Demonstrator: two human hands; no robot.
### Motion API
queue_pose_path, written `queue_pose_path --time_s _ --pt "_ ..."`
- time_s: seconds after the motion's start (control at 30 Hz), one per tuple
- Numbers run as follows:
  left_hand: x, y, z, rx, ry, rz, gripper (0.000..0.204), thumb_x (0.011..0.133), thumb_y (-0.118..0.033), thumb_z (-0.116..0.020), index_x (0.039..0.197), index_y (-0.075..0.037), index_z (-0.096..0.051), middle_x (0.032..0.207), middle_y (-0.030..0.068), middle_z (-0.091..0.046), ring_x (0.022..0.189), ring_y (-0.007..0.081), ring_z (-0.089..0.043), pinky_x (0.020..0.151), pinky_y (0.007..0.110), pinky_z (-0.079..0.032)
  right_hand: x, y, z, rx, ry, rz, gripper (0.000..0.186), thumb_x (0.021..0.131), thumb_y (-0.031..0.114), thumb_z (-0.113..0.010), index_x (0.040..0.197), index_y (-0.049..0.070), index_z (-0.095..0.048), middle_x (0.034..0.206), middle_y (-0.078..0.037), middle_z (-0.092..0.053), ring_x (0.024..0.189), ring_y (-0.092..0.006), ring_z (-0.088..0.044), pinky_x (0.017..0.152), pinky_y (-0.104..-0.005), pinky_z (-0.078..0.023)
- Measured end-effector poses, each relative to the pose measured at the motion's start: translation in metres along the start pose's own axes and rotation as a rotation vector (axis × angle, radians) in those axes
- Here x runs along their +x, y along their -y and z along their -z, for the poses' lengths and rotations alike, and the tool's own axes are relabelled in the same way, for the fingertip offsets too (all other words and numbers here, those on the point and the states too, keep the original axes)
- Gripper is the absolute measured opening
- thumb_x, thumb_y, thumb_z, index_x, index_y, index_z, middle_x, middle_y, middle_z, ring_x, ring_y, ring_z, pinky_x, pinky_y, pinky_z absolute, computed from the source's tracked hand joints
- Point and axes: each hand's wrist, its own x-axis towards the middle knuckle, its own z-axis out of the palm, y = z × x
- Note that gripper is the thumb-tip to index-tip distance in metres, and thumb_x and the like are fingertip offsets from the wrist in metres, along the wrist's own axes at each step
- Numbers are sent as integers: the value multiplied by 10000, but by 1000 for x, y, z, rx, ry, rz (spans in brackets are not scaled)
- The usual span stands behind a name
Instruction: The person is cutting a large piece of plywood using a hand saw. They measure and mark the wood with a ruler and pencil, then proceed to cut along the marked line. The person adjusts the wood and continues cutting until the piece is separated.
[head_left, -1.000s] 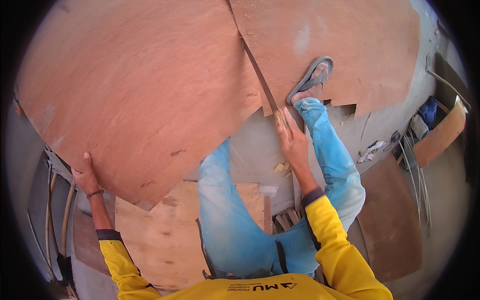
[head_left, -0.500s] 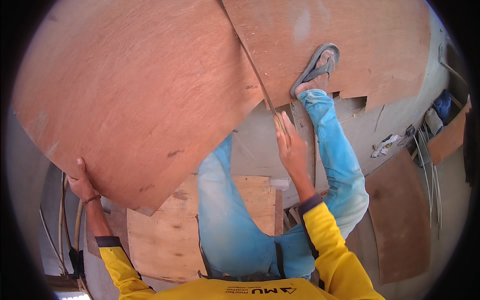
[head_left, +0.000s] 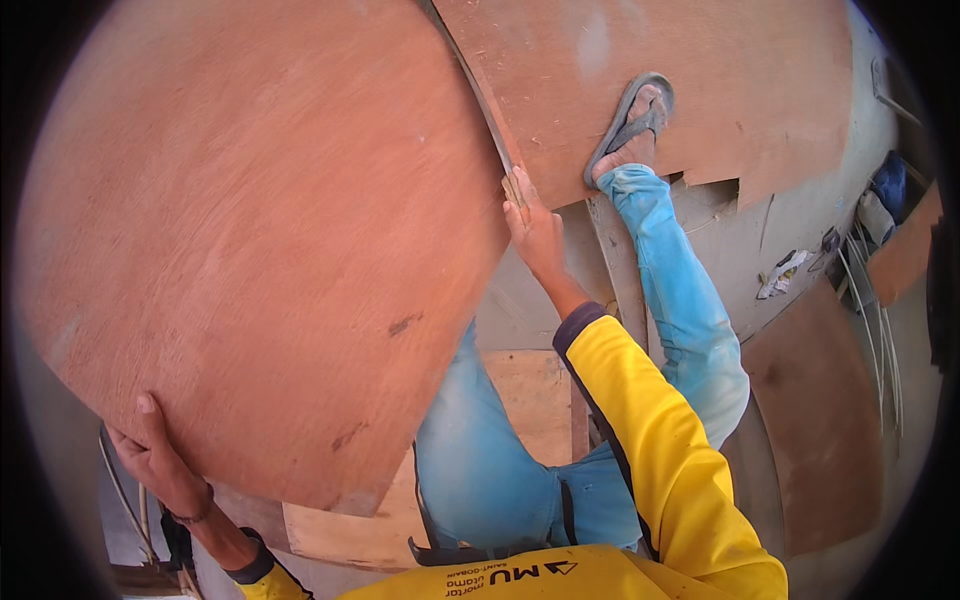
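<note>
The big sheet (head_left: 270,230) is up off the floor, over one leg, not yet set down; a dark line parts it from the second sheet (head_left: 720,95), but its far end is out of view. Left hand (head_left: 158,462) grips the near-left edge; right hand (head_left: 540,242) clasps a light wooden piece (head_left: 514,195). Reddish-brown, grained, dark-flecked surface!
</note>
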Motion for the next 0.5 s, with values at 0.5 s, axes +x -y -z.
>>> queue_pose_path --time_s 0.5 --pt "38 -50 39 -37 5 -140 523 962 -325 -584 1271 89 -504 1133 179 -622 996 161 -601 895 261 -434 -18 93 55 -278 124 -86 546 929 220 -585 1449 137 -442 1069 -272 -650 955 -469 -618 799 -480 -513"
